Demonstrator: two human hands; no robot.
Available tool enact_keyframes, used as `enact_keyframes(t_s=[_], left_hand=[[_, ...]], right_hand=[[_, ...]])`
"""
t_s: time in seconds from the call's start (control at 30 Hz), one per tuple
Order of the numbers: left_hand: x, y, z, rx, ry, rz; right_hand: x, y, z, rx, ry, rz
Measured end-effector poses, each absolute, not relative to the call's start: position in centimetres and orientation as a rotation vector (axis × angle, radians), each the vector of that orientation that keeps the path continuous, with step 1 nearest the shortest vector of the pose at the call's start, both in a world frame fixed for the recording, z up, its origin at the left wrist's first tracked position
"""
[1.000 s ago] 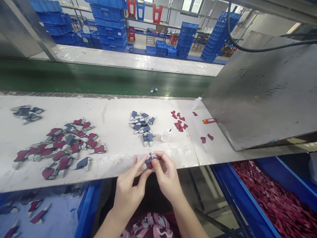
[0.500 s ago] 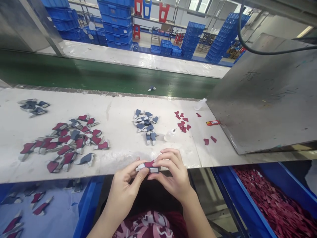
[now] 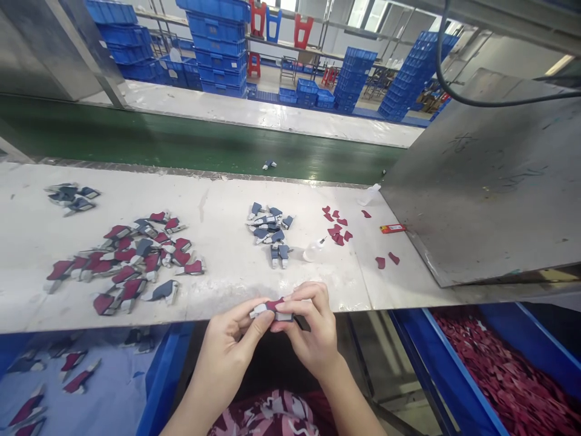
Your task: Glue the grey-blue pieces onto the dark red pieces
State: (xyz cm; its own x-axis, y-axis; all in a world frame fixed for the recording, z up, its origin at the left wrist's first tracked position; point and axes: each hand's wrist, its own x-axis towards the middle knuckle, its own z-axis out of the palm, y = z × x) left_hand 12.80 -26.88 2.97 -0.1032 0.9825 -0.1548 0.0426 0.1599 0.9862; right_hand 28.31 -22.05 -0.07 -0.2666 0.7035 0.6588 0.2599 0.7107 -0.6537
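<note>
Between my two hands, just over the table's front edge, is a small grey and white plastic part with a dark red top piece [image 3: 273, 306]. My left hand [image 3: 229, 345] pinches its left end between thumb and fingers. The fingers of my right hand [image 3: 313, 330] press on its right end from above, with the thumb below. Beyond my hands lie a cluster of blue-topped parts [image 3: 271, 227], a small clear bottle with a dark needle-like tip [image 3: 314, 249] and several loose dark red pieces [image 3: 336, 231]. Many red-topped parts [image 3: 129, 260] are heaped to the left.
A blue bin of dark red pieces [image 3: 512, 369] stands low at right; another bin [image 3: 149, 387] with parts is at lower left. A metal panel [image 3: 490, 181] borders the right side. Behind the white table [image 3: 227, 242] runs a green conveyor belt [image 3: 195, 142] carrying one part [image 3: 269, 165].
The fingers of my right hand have drawn closer together over the held part. The part on the green belt has shifted left. The view has tilted slightly.
</note>
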Motion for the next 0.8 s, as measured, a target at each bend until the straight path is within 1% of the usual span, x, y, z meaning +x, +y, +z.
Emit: enact_keyframes(t_s=[0.17, 0.43, 0.67, 0.73, 0.8], left_hand=[[12.5, -26.9, 2.8, 1.127, 1.387, 1.146], [12.3, -26.4, 2.6, 0.934, 1.279, 1.171], [11.2, -25.3, 2.5, 0.814, 1.266, 1.184], [9.3, -24.5, 2.7, 0.910, 1.386, 1.182], [6.0, -23.7, 3.2, 1.085, 1.676, 1.218]], right_hand=[[28.6, -21.6, 0.5, -0.726, -1.769, 0.584], [28.9, -21.0, -0.3, -0.642, -1.847, 0.372], [28.0, -20.4, -1.3, -0.590, -2.014, 0.351], [28.0, -20.3, -1.4, -0.584, -2.084, 0.313], [28.4, -20.0, -1.4, -0.626, -2.071, 0.244]])
